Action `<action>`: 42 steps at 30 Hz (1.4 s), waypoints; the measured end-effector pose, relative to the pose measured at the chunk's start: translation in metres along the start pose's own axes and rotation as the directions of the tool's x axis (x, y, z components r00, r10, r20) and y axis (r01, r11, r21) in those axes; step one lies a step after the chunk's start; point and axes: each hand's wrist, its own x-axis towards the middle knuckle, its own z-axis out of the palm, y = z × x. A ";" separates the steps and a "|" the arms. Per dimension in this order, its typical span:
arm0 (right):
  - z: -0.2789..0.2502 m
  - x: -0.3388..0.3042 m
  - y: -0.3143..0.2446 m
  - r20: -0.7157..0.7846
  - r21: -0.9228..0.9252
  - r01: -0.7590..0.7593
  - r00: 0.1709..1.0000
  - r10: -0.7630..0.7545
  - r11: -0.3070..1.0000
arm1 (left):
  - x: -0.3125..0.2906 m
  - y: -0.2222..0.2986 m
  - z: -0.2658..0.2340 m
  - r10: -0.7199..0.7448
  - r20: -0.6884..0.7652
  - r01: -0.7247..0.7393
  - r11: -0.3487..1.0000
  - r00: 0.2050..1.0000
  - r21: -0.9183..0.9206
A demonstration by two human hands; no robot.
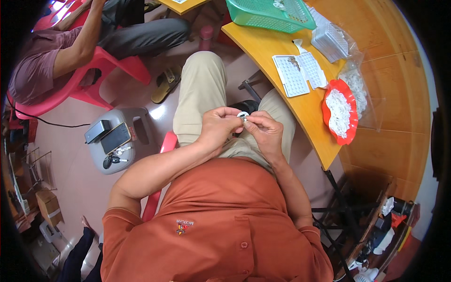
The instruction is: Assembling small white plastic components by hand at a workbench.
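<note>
Above my lap, my left hand and my right hand meet with their fingertips together. Between them they pinch a small round white piece with a dark part at its middle. My left thumb and forefinger grip it from one side, my right thumb and forefinger from the other. Its finer details are too small to make out. On the table to the right lie a white tray with small round slots and some small brownish pieces in it, and a red scalloped dish full of small white pieces.
The yellow table curves along my right. A green basket, stacked white trays and a plastic bag of white pieces stand on it. At left, a grey stool bears a phone and keys. Another person sits on a pink chair.
</note>
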 end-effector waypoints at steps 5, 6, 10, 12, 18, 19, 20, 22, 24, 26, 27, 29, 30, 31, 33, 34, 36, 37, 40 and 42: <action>-0.002 0.000 0.000 0.038 0.067 -0.076 0.997 0.073 0.995 | 0.000 -0.001 -0.001 -0.003 -0.001 0.003 1.000 1.000 0.002; -0.002 0.000 0.000 0.045 0.090 -0.101 0.994 0.097 0.991 | 0.000 -0.001 0.000 -0.006 -0.011 0.006 1.000 1.000 -0.002; 0.000 -0.001 0.004 0.029 0.116 -0.114 0.993 0.111 0.987 | -0.001 0.000 0.001 -0.011 -0.015 0.011 1.000 1.000 0.008; 0.000 -0.002 0.001 0.028 0.088 -0.104 0.994 0.102 0.991 | -0.002 0.001 0.002 -0.007 -0.005 0.007 1.000 1.000 -0.004; -0.001 -0.004 0.004 0.046 0.102 -0.106 0.994 0.102 0.989 | -0.002 0.000 0.004 -0.012 -0.027 0.012 1.000 1.000 0.006; 0.002 -0.004 0.004 0.031 0.147 -0.103 0.995 0.100 0.984 | -0.002 0.000 0.002 -0.012 -0.024 0.012 1.000 1.000 0.000; 0.004 -0.004 0.004 0.033 0.141 -0.103 0.995 0.099 0.985 | -0.002 -0.001 0.001 -0.004 -0.018 0.004 1.000 1.000 -0.002; 0.004 -0.006 0.004 0.010 0.125 -0.129 0.992 0.129 0.984 | -0.001 -0.002 0.001 0.002 -0.015 -0.002 1.000 1.000 0.004; 0.006 -0.006 0.006 -0.011 0.093 -0.111 0.994 0.112 0.990 | -0.001 -0.003 0.002 0.027 -0.012 -0.027 0.999 1.000 0.020; 0.007 -0.006 0.006 -0.031 0.059 -0.092 0.995 0.094 0.994 | 0.000 -0.005 -0.001 0.041 0.006 -0.041 0.998 0.999 0.039; 0.007 -0.006 0.005 -0.030 0.072 -0.098 0.995 0.100 0.993 | 0.000 -0.004 -0.001 0.055 0.022 -0.056 0.997 0.998 0.057; 0.008 -0.005 0.003 -0.030 0.083 -0.103 0.994 0.106 0.991 | 0.000 -0.005 -0.001 0.069 0.023 -0.070 0.995 0.997 0.072; 0.008 -0.005 0.002 -0.030 0.129 -0.148 0.988 0.153 0.980 | -0.001 -0.005 -0.001 0.083 0.022 -0.084 0.993 0.996 0.087; 0.008 -0.004 0.000 -0.029 0.175 -0.192 0.979 0.200 0.966 | -0.001 -0.005 0.000 0.082 0.023 -0.084 0.993 0.996 0.088; 0.007 -0.003 -0.002 -0.016 0.194 -0.202 0.978 0.209 0.960 | -0.002 -0.005 0.001 0.112 0.016 -0.113 0.985 0.994 0.128; 0.006 -0.003 -0.003 -0.001 0.212 -0.213 0.976 0.218 0.954 | -0.002 -0.005 0.001 0.111 0.017 -0.112 0.985 0.994 0.128; 0.005 -0.001 -0.007 0.010 0.224 -0.222 0.974 0.226 0.949 | -0.002 -0.007 0.001 0.145 0.016 -0.145 0.979 0.989 0.144; 0.005 0.000 -0.007 0.022 0.236 -0.232 0.972 0.233 0.944 | -0.001 -0.008 0.000 0.144 0.017 -0.145 0.979 0.989 0.144; 0.003 0.001 -0.005 0.052 0.284 -0.235 0.972 0.229 0.930 | 0.000 -0.011 0.001 0.179 0.003 -0.177 0.972 0.984 0.156; 0.002 0.001 -0.004 0.046 0.258 -0.233 0.972 0.229 0.938 | -0.001 -0.011 0.002 0.191 0.008 -0.190 0.966 0.981 0.176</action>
